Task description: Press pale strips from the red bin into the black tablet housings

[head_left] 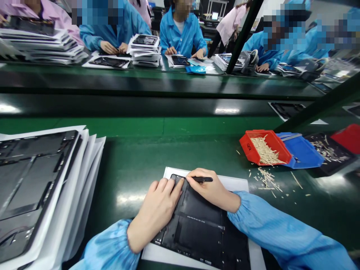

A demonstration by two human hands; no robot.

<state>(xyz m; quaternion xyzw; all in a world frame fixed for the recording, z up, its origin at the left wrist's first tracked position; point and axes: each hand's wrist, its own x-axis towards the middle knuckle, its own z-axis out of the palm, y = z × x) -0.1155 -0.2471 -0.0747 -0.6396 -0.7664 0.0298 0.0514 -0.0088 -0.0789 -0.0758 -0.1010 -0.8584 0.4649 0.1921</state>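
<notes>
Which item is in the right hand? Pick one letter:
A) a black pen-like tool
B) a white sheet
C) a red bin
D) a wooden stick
A. The right hand pinches a black pen-like tool between its fingers, just above the dark panel.

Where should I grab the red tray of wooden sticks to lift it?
Take the red plastic tray by its near left corner, coming from your side with your right hand: that rim is free, while the right end meets the blue tray. Its open top is heaped with sticks, so lift level.
</notes>
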